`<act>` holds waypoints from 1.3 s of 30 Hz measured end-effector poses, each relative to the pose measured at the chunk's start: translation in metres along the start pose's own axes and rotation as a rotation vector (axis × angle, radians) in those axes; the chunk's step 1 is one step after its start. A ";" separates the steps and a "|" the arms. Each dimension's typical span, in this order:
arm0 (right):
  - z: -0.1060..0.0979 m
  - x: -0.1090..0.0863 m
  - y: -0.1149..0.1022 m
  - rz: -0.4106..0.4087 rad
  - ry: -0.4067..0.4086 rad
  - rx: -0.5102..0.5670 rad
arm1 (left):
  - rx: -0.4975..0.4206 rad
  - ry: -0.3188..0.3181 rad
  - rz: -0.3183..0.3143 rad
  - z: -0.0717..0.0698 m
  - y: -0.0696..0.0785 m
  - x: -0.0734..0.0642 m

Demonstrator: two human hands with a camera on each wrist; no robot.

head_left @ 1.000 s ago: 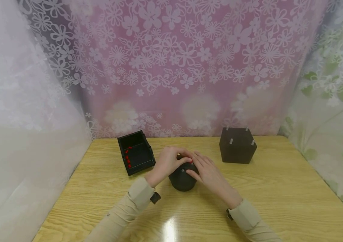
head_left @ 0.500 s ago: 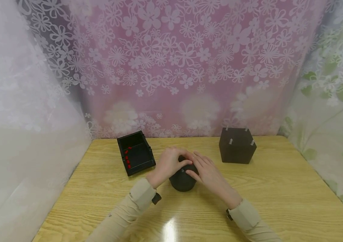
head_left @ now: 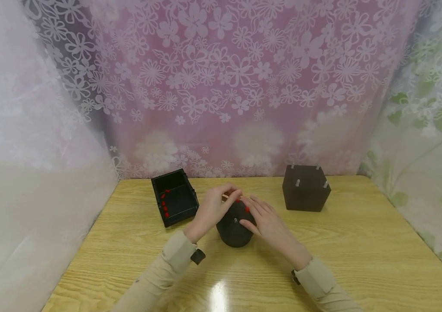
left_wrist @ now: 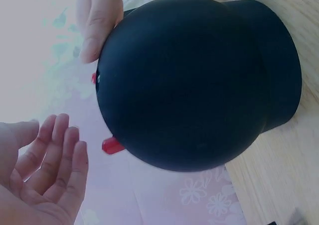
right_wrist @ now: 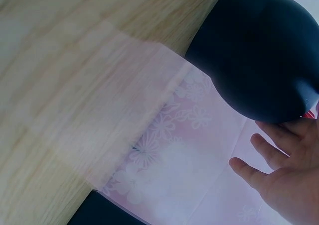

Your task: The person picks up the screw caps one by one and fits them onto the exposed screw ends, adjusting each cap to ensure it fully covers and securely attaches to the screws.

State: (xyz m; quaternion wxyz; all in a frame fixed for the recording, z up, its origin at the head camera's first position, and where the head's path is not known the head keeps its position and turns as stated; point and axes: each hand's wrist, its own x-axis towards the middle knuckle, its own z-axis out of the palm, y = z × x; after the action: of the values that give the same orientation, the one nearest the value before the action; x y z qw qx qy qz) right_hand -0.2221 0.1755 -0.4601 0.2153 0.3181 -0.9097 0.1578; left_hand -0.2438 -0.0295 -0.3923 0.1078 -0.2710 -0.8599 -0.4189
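Note:
A black rounded form (head_left: 234, 234) with a domed body and narrower base stands on the table between both hands. On its top, a bare clear peg (head_left: 235, 220) shows, along with a red cap (head_left: 247, 209) by the right fingers. The left wrist view shows a red cap (left_wrist: 112, 145) jutting from the edge and another, smaller red piece (left_wrist: 93, 78). My left hand (head_left: 214, 210) hovers over the far left edge; its fingers are loosely bent and hold nothing. My right hand (head_left: 271, 225) rests on the form's right side, fingers extended, thumb across the top.
At the back left of the wooden table (head_left: 345, 260) is a black bin (head_left: 179, 203) holding several red caps (head_left: 163, 203). A dark block (head_left: 306, 190) with several clear pegs on top stands at the back right. A pink flowered curtain (head_left: 244, 108) hangs behind.
My left hand has drawn back from the top of the form, toward its far left edge. Red caps it covered half a second ago now show. The right hand has stayed in place.

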 end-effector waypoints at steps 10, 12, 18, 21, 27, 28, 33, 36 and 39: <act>0.001 -0.001 0.000 0.026 -0.011 0.017 | 0.059 0.089 0.018 -0.015 -0.007 -0.003; 0.000 0.000 0.000 0.034 -0.019 0.026 | 0.058 0.103 0.011 -0.020 -0.010 -0.004; -0.001 0.000 -0.001 0.054 -0.040 0.043 | 0.063 0.133 -0.045 -0.045 -0.021 -0.004; -0.001 -0.001 0.000 0.059 -0.045 0.042 | 0.077 0.158 -0.069 -0.059 -0.027 -0.002; -0.002 -0.001 0.000 0.067 -0.051 0.035 | 0.135 0.217 -0.104 -0.083 -0.044 0.003; -0.002 -0.001 0.000 0.067 -0.051 0.034 | 0.144 0.220 -0.110 -0.086 -0.047 0.003; -0.002 -0.001 0.000 0.062 -0.052 0.032 | 0.245 0.189 -0.147 -0.095 -0.067 0.004; -0.001 0.000 0.000 0.059 -0.051 0.033 | 0.324 0.136 -0.182 -0.098 -0.078 0.002; -0.001 0.000 -0.001 0.064 -0.057 0.039 | 0.387 0.044 -0.221 -0.100 -0.086 -0.001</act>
State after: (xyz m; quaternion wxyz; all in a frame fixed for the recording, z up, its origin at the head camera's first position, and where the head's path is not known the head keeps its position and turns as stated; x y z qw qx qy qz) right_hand -0.2213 0.1749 -0.4594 0.1781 0.2974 -0.9219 0.1732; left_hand -0.2955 -0.1506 -0.3872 0.1301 -0.1403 -0.9461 -0.2612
